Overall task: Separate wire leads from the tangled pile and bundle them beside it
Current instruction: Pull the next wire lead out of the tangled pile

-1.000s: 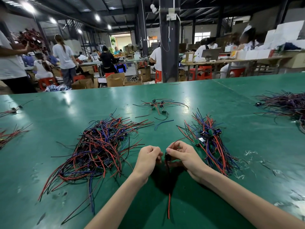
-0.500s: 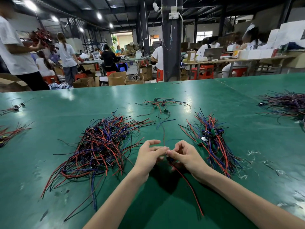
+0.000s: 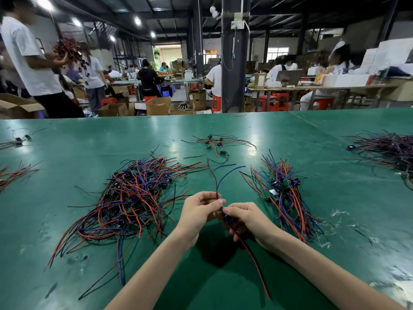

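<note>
— Which lead does the person work on?
— One wire lead, held up over the green table between the two hands. It is between the tangled pile on the left and the bundle on the right, and touches neither.
— How do the hands hold it?
— The left hand pinches the thin red and blue ends between thumb and fingers; these rise up and bend away. The right hand has its fingers curled around the small dark part in the middle of the lead. From there a red and a black wire run down toward the person's body.
— And the rest of the table?
— A small group of leads lies farther back, well apart from the hands, and one more heap at the far right edge. Behind the table, at the left, a person in a white shirt holds a bunch of red wires.
</note>
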{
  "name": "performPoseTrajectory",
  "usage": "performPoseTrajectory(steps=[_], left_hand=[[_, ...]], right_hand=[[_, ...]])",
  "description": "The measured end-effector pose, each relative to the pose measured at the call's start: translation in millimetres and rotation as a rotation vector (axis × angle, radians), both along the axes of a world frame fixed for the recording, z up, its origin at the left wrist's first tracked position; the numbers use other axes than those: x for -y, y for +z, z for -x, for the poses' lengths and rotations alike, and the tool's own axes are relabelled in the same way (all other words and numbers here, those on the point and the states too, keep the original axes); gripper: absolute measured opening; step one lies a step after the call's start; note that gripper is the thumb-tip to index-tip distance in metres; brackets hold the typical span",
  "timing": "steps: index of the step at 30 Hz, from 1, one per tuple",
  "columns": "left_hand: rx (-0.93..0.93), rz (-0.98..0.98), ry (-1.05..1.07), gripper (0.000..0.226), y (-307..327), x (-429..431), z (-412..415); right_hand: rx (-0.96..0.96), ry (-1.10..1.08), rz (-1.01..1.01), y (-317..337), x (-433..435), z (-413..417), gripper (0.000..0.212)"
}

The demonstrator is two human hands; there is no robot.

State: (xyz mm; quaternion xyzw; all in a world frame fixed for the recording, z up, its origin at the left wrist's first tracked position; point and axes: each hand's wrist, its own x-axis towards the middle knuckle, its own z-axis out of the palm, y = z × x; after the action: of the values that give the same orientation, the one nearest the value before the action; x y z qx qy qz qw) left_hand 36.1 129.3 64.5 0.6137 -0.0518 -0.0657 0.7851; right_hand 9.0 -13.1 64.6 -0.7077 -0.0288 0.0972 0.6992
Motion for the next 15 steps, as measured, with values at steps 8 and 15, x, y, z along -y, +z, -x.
performPoseTrajectory(steps=[8,15], left_hand=[[0.051,-0.019,0.010,0.009,-4.2,2.4,4.1],[0.070,-0.019,0.056,0.011,-3.6,2.4,4.3]], right_hand=[[0.020,-0.011,0.021,-1.4,-0.4,-0.1,0.028],[0.047,0.004,0.031,-2.6,-0.4,-0.2,0.016]])
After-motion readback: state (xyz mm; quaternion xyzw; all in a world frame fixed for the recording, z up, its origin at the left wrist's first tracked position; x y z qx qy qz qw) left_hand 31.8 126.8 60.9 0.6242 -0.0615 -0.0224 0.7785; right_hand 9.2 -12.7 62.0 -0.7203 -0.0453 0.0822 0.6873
